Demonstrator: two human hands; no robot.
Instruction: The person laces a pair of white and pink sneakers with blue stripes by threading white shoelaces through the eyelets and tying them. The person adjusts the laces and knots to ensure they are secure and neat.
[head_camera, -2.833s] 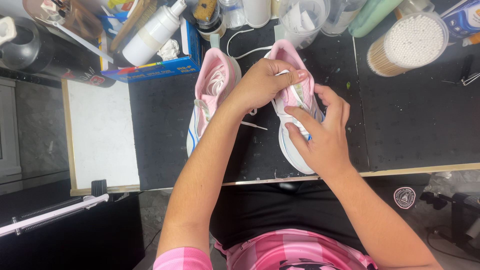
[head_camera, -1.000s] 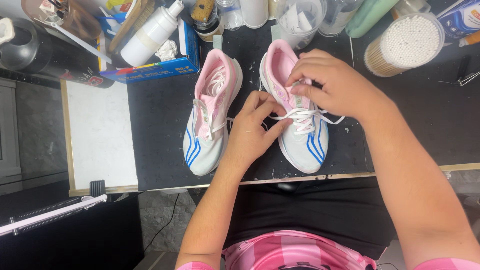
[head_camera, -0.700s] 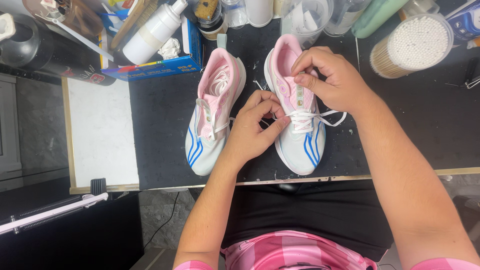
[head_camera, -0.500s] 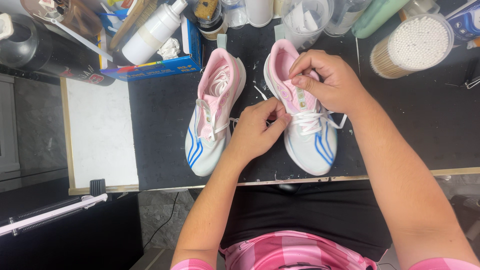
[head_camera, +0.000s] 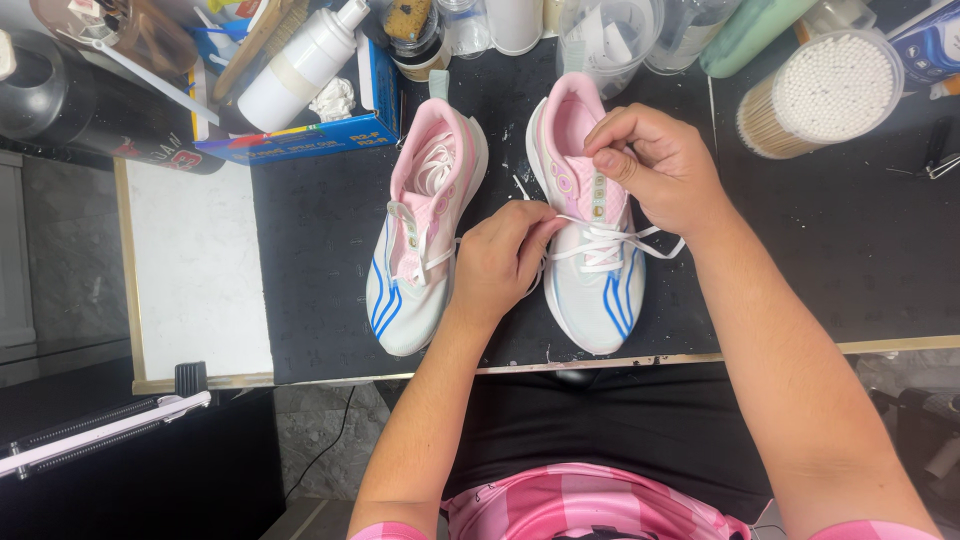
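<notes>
From the head camera, two pink-and-white sneakers with blue stripes stand side by side, toes toward the person, on a black work mat (head_camera: 320, 230) that covers most of a table. The right hand (head_camera: 655, 170) rests over the upper eyelets of the right sneaker (head_camera: 590, 230), its fingers curled tight and the thumb pressed against the forefinger, pinching what looks like a lace end at the tongue. The left hand (head_camera: 505, 255) sits in the gap between the two shoes, against the inner side of the right sneaker, with its fingers bent closed around the white lace (head_camera: 600, 245) that crosses the middle of that shoe; a loop of lace trails out toward the right forearm. The left sneaker (head_camera: 425, 230) lies untouched just beside the left hand, its lace loose inside the opening. Along the far edge of the table stands a crowd of supplies: a white spray bottle (head_camera: 300, 65) lying on a blue box (head_camera: 320, 135), a clear tub (head_camera: 605, 40) behind the right sneaker's heel, and a round container of cotton swabs (head_camera: 825, 90) well off to the right. A bare white board (head_camera: 195, 270) lies left of the mat.
</notes>
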